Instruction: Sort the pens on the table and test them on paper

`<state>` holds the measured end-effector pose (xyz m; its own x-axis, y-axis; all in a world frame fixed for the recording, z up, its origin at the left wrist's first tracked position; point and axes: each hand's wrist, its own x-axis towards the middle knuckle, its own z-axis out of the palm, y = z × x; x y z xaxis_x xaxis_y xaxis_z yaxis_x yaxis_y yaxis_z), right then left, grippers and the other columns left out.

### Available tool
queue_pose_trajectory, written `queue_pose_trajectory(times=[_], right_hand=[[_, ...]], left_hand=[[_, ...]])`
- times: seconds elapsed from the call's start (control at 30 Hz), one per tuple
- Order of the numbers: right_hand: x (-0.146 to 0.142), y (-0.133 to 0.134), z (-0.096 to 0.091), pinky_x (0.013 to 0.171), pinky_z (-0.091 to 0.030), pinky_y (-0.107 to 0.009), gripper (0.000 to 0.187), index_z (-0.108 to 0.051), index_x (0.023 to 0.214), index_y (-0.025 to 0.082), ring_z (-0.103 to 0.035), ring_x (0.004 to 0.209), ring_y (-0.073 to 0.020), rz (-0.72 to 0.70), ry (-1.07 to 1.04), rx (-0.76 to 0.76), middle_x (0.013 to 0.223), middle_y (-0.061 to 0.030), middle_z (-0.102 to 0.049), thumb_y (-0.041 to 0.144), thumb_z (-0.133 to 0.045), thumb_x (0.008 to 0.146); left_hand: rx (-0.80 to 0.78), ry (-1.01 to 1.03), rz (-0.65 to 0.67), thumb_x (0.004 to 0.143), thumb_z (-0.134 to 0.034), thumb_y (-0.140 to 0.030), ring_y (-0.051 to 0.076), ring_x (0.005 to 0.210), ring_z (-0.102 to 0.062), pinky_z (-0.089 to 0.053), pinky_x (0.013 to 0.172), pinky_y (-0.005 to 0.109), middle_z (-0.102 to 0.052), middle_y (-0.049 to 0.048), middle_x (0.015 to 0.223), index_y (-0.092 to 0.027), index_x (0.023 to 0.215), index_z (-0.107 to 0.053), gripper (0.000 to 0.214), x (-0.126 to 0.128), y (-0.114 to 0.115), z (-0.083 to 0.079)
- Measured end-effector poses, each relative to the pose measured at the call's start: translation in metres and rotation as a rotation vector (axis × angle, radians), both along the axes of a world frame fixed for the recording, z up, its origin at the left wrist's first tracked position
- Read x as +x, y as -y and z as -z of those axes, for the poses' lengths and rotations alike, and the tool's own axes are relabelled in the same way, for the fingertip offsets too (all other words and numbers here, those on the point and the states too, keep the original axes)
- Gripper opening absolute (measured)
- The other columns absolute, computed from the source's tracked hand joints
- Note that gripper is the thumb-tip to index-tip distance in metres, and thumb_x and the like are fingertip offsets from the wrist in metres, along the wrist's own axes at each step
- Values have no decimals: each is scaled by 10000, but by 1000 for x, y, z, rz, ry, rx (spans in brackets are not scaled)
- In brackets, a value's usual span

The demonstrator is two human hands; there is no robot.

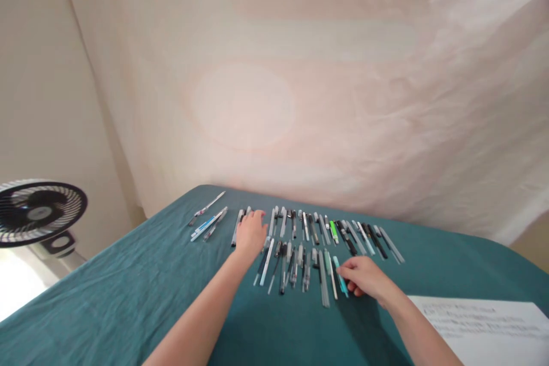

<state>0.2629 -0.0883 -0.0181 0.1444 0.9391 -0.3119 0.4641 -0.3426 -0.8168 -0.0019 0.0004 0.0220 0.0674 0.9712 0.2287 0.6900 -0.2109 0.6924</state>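
Two rows of pens lie side by side on the teal cloth. At the left end of the back row, my left hand [251, 233] rests over a few pens [237, 229], its fingers stretched forward and apart. What lies beneath the palm is hidden. My right hand [363, 277] pinches a turquoise pen [341, 276] at the right end of the front row, thumb and fingers closed at its side. Beside that pen lies a slim pale-green pen [328, 263]. A bright green pen [333, 232] stands out in the back row among clear, black and white ones.
Farther left, a blue-and-white pen group [209, 224] and a single white pen [210, 206] lie on the tablecloth [124, 297]. A printed white sheet [484, 326] covers the front right. A black fan [40, 214] stands beyond the table's left edge; a pale cloth wall [300, 97] rises behind.
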Motion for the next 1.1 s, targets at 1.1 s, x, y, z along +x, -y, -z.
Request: queue_pose_trajectory(times=[1.1], right_hand=[[-4, -2, 7, 346, -415, -191, 267, -495, 594, 161, -530, 387, -113, -59, 231, 37, 518, -32, -565, 376, -490, 753]], left_hand=[[-124, -640, -330, 822, -413, -283, 301, 1070, -468, -393, 823, 374, -534, 180, 1099, -115, 998, -585, 297, -70, -37, 19]])
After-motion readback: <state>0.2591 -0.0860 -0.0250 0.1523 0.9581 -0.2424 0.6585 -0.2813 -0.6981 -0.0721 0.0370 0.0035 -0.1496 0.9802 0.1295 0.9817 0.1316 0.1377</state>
